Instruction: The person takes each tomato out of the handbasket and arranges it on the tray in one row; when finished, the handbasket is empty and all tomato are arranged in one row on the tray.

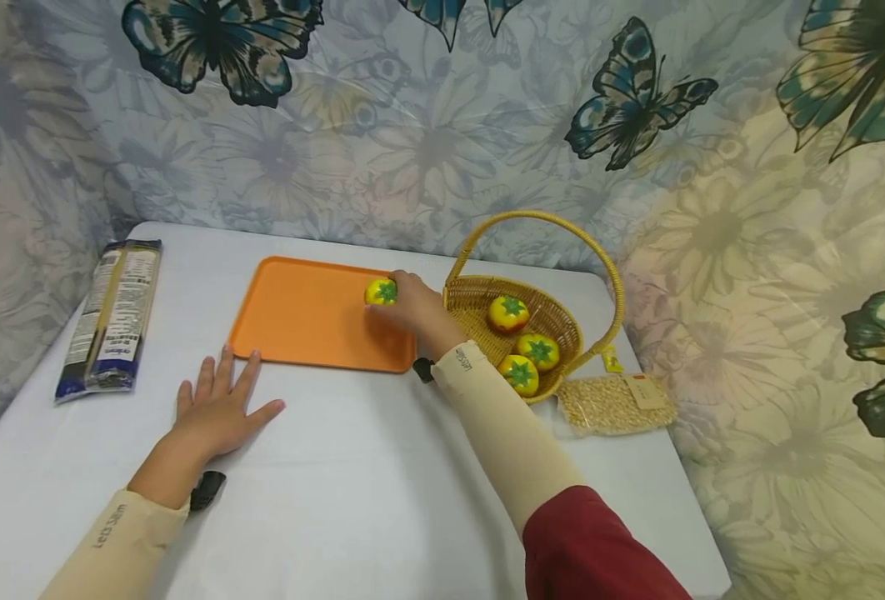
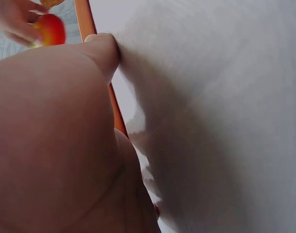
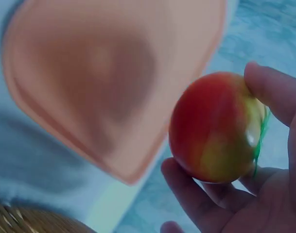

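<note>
My right hand point(image 1: 416, 307) pinches a yellow-red fruit point(image 1: 380, 292) with a green leafy top, held above the right part of the orange tray point(image 1: 307, 312). In the right wrist view the fruit point(image 3: 216, 127) sits between thumb and fingertips, its red side showing, with the tray point(image 3: 94, 63) below. My left hand point(image 1: 216, 415) lies on the white table with fingers spread, fingertips by the tray's near left edge. Three similar fruits, one of them at the back point(image 1: 508, 314), lie in the yellow woven basket point(image 1: 472, 292) right of the tray.
A long printed package point(image 1: 112, 317) lies at the table's left side. A clear bag of pale grains point(image 1: 615, 403) lies right of the basket, whose tall handle point(image 1: 540, 215) arches upward. Patterned butterfly cloth point(image 1: 427, 150) hangs behind the table.
</note>
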Demonstrator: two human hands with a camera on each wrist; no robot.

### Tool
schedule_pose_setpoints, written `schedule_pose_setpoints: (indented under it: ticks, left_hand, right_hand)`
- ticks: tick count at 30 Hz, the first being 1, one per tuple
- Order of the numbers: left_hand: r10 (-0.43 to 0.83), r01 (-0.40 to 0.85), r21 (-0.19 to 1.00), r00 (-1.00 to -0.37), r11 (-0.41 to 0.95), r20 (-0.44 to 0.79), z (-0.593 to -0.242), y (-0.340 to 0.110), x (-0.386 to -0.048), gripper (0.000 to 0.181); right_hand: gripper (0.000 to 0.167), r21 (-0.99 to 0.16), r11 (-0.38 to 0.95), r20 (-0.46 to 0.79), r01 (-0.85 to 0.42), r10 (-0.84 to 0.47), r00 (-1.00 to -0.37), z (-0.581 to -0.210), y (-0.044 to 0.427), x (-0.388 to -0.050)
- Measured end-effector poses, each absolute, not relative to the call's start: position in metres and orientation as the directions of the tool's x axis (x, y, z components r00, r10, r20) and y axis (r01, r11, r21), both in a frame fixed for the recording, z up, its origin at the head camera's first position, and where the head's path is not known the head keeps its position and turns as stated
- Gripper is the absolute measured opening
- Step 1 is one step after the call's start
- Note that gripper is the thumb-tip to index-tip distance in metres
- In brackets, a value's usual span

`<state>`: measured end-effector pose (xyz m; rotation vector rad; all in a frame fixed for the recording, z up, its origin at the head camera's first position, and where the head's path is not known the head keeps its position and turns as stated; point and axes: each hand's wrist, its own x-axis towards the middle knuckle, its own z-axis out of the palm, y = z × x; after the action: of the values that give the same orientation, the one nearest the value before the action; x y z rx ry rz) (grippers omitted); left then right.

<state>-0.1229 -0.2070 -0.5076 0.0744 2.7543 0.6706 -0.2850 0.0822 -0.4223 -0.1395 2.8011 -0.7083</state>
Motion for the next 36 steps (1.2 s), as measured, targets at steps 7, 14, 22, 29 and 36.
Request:
schedule_pose_setpoints:
  ticks: [7, 14, 22, 29, 36]
  left_hand:
    - [0.13, -0.017, 0.456, -0.948, 0.89, -0.289, -0.504, -0.201, -0.122, 0.103]
    - [0.13, -0.014, 0.453, -0.95, 0.891, -0.284, -0.504, -0.199, -0.123, 0.104]
    - [0.138, -0.008, 0.456, -0.949, 0.89, -0.285, -0.506, -0.203, -0.123, 0.104]
    - [0.131, -0.019, 0.458, -0.948, 0.889, -0.292, -0.505, -0.206, -0.121, 0.105]
    - [0.137, -0.018, 0.47, -0.946, 0.883, -0.295, -0.509, -0.21, -0.122, 0.107]
  right_hand:
    - [0.082, -0.377, 0.926, -0.276, 0.015, -0.097, -0.956, -0.444, 0.083, -0.286]
    - [0.082, -0.358, 0.932, -0.297, 0.054, -0.059, -0.953, -0.45, 0.084, -0.283]
    - [0.085, -0.393, 0.918, -0.3, 0.057, -0.069, -0.952, -0.453, 0.084, -0.282]
    - [0.09, -0.416, 0.909, -0.244, -0.032, -0.146, -0.959, -0.446, 0.087, -0.279]
    - [0.084, -0.544, 0.838, -0.214, -0.045, -0.19, -0.958, -0.395, 0.111, -0.27]
